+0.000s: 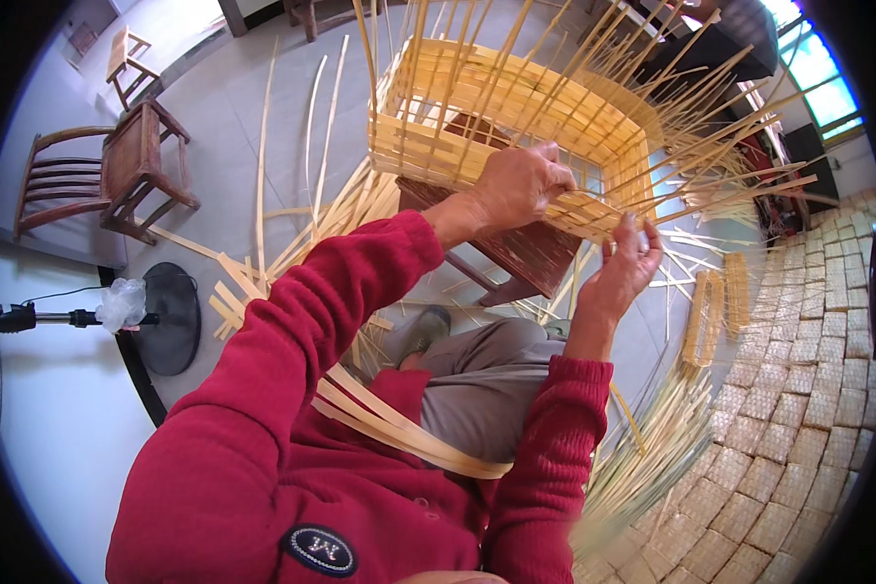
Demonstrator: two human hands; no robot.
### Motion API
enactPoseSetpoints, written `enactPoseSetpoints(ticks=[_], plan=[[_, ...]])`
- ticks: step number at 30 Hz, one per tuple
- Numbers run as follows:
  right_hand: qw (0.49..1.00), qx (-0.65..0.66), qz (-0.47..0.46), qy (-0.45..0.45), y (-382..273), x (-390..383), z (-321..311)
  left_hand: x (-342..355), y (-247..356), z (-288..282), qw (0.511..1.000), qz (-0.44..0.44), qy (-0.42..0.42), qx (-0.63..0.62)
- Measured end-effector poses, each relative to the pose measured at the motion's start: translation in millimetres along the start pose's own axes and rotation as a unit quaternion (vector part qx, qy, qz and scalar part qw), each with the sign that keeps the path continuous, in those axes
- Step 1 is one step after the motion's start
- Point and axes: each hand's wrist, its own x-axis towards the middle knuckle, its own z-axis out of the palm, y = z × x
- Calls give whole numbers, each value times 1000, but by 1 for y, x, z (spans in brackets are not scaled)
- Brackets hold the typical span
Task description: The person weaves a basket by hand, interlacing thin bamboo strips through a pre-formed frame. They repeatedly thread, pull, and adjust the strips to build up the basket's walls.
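A half-woven rectangular basket of yellow bamboo (574, 117), with long upright spokes sticking out, rests on a reddish wooden stool (511, 253). My left hand (530, 185) is closed on the weave along the basket's near side, fingers curled over the strips. Farther right and a little lower, my right hand (632, 253) pinches that same side near its corner, its fingertips against the bamboo. Loose flat strips (409, 433) lie across my lap.
Wooden chairs (136, 156) stand at left, above a black-based stand (170, 321) with clear plastic on it. Scattered strips (263, 234) cover the floor beside the stool. At right lie narrow woven pieces (705, 311), a bundle of thin slivers (652, 448) and many stacked pale woven blocks (778, 409).
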Motion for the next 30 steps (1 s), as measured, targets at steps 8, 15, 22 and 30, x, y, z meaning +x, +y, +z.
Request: enactPoseSetpoints(ticks=[8,15,22,30], plan=[[992,49,78,88,-5,23,-7,2,0,1,1000,-8,-1,-13],[900,339,203,182,1,18,-18,4,-6,1,1000,-9,-4,-1],[991,58,104,66,-6,15,-8,3,1,-1,991,37,-28,127],[839,-530,-126,3,13,13,-22,15,0,-1,975,46,-64,206]])
